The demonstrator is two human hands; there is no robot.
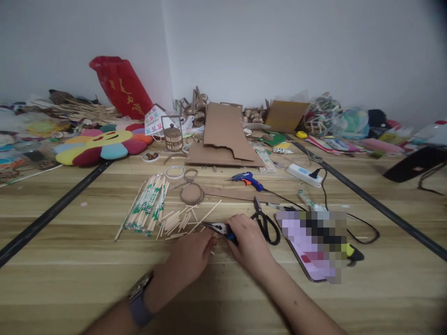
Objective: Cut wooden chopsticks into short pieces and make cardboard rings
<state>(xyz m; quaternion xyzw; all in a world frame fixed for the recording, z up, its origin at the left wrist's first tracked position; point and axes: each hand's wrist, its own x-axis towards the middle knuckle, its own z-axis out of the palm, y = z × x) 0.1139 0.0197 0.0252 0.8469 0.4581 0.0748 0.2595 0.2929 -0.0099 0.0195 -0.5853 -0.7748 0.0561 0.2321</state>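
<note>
My right hand (252, 242) is wrapped round a pair of pliers (218, 228) with blue handles, whose jaws point left. Close by the jaws, my left hand (190, 255) has its fingers drawn together; what they pinch is hidden. Just beyond lies a loose heap of short cut wooden sticks (174, 223). Several bundles of wrapped chopsticks (148, 202) rest left of the heap. Behind the sticks is a round cardboard disc (192, 193) with a ribbed rim. Black-handled scissors (265, 223) lie right of my right hand.
A blue glue gun (247, 179) lies behind the scissors, its cable trailing right near a power strip (303, 175). A partly blurred phone (296, 246) is at right. Cardboard sheets (223, 128), a flower cushion (104, 144) and a lidded stick basket (173, 138) stand farther back.
</note>
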